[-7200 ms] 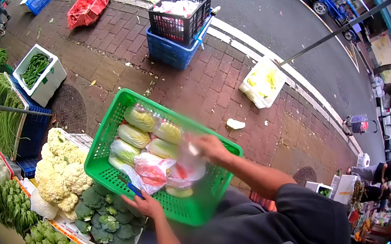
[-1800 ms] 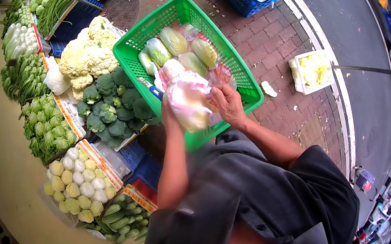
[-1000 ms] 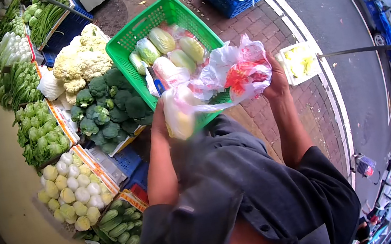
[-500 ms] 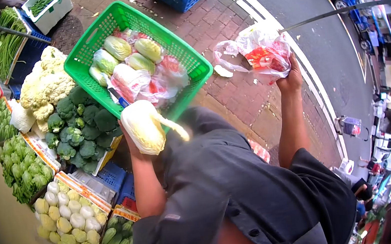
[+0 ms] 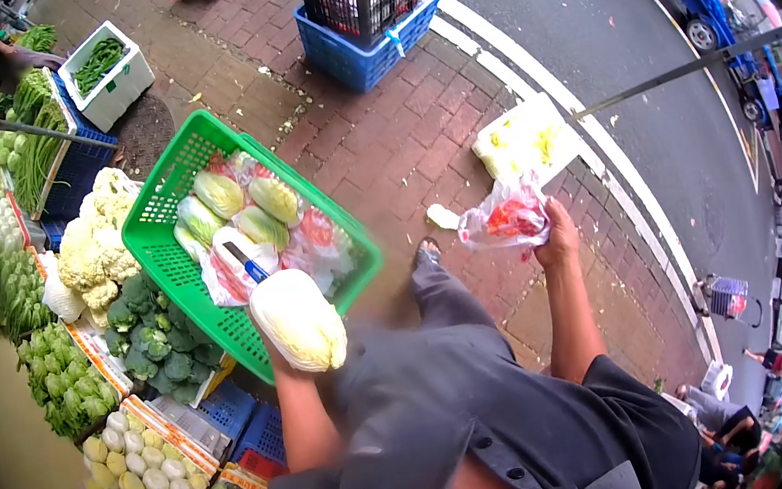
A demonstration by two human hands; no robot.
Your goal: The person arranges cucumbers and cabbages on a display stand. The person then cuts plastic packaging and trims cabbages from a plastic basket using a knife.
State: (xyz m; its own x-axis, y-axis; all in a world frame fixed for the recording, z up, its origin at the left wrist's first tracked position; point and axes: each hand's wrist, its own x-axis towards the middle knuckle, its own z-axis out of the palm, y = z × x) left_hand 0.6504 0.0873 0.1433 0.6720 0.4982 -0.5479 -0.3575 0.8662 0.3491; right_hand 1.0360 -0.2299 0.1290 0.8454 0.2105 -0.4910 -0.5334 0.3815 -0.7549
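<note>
A pale napa cabbage (image 5: 298,321) rests in my left hand (image 5: 286,369), which is mostly hidden beneath it. A knife with a blue handle (image 5: 253,268) points up from behind the cabbage, at the same hand. Out to the right, my right hand (image 5: 558,236) is closed on a crumpled plastic bag (image 5: 508,217), white with red. The green basket (image 5: 230,341) lies just beyond my left hand, with several cabbages (image 5: 220,194) in it, some wrapped in plastic with red.
Broccoli (image 5: 154,339), cauliflower (image 5: 101,249) and crates of greens line the left side. A white foam box (image 5: 525,141) with yellow leaves stands on the paving at right. Stacked black and blue crates (image 5: 362,51) are at the top, and a pole (image 5: 689,70) crosses the road.
The cabbage is out of its bag and the dangling leaf has gone from it. My right hand with the bag has moved lower and left. The view has shifted, showing more pavement ahead.
</note>
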